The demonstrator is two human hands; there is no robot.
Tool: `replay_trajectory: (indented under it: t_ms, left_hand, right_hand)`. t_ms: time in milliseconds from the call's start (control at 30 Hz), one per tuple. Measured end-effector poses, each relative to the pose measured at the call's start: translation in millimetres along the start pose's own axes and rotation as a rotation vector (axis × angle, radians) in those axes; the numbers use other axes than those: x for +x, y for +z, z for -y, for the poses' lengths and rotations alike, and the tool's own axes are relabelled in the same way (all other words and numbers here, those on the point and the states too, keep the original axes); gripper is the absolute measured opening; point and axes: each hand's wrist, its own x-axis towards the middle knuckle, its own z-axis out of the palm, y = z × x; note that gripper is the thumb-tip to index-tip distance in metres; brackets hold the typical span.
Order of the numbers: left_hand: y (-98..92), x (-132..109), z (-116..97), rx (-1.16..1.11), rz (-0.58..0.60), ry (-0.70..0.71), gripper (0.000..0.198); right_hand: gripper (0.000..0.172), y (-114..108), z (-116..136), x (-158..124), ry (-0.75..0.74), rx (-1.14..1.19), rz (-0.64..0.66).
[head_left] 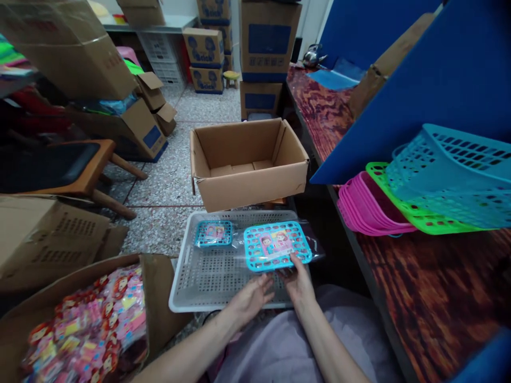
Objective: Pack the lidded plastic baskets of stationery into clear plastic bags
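Observation:
My right hand grips the near edge of a blue plastic basket in a clear wrapper, its thumb on top and the fingers underneath. A pink printed label with cartoon figures lies on the basket. Just below its near left corner is my left hand, palm turned up and fingers loosely spread, holding nothing. Both hands are over a white perforated crate. A second wrapped blue basket lies in the crate at its far left.
Beyond the crate stands an open cardboard box. At lower left, a carton holds many small pink packets. Pink baskets, a green one and blue ones stack on the right table. A stool stands left.

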Motion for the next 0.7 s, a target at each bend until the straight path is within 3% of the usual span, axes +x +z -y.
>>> replay_trajectory:
  t_ms: [133, 267, 533, 700]
  left_hand:
    - [23.3, 33.1, -8.8, -0.120, -0.092, 0.053, 0.038]
    - [24.7, 50.8, -21.3, -0.199, -0.180, 0.121, 0.029]
    - [2.4, 39.7, -51.8, -0.212, -0.246, 0.247, 0.022]
    - [-31.6, 42.6, -63.4, -0.165, -0.291, 0.232, 0.018]
  right_hand:
    - [0.042, 12.9, -14.9, 6.6, -0.016, 0.005, 0.015]
    - [0.042, 26.0, -27.5, 11.2, -0.042, -0.002, 0.040]
    - [0.057, 38.5, -51.1, 4.9, 0.053, -0.097, 0.136]
    - [0.060, 14.4, -51.4, -6.0, 0.204, -0.228, 0.108]
